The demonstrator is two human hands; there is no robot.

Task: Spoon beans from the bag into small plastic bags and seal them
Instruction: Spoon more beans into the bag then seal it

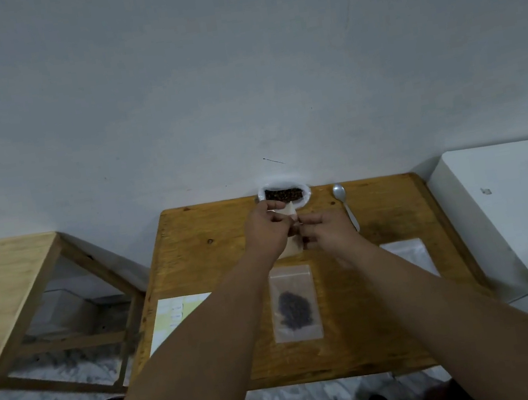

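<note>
**Opening an empty bag before the next scoop**

Both hands meet over the middle of the wooden surface (196, 261), working one small plastic bag (293, 246) held up between them. The left hand (266, 233) pinches its upper edge with fingers closed on the film; the right hand (327, 229) grips the near right edge, fingers curled shut on it. This bag looks empty, so the step in hand seems to be parting its mouth.

The bean bag (284, 194) sits open at the far edge, touching the wall. The spoon (345, 204) lies untouched just right of it. A filled bag (293, 303) lies flat nearer the person, between the forearms; more bags (408, 255) lie to the right.

Next, one hand must likely free itself for the spoon while the other keeps the mouth open.
</note>
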